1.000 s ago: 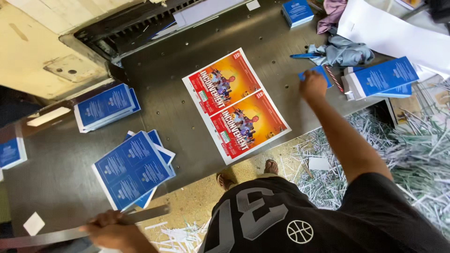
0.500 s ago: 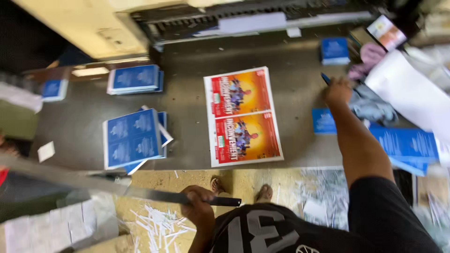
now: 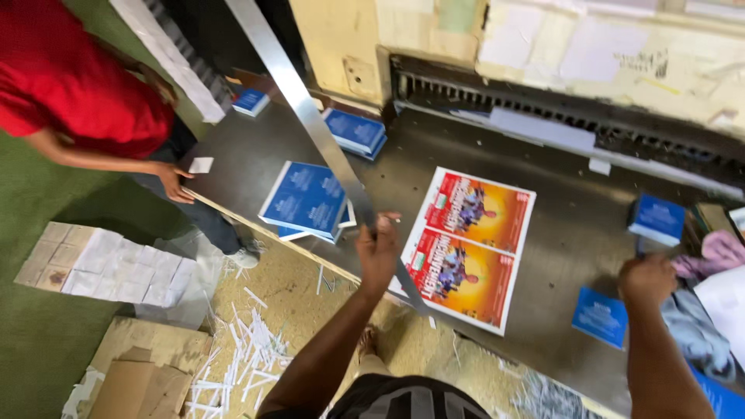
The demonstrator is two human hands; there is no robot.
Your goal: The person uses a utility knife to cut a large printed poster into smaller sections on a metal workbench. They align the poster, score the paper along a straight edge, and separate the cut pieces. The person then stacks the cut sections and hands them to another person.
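view from above onto a dark grey metal table that runs across the middle and right of the frame. the person's left hand, at centre frame, has its fingers wrapped tight around a long flat metal ruler. the ruler's long axis runs on a diagonal from the top centre-left of the frame down to lower centre, passing through the fist, so most of its length lies up and to the left of the hand and only a short end pokes out below it. just right of that hand, lying flat on the table, is a printed sheet with two red and orange poster panels one above the other; the ruler's lower end crosses the sheet's lower left corner. the left hand is the nearer one to the sheet. the right hand, at right of frame, hovers over the table by a small blue booklet and crumpled cloth; its fingers look curled in, but from behind i cannot tell if they grip anything. a stack of blue booklets lies left of the ruler, with more stacks toward the upper centre. at upper left another person in a red shirt rests a hand on the table edge. paper trimmings litter the floor at lower left.
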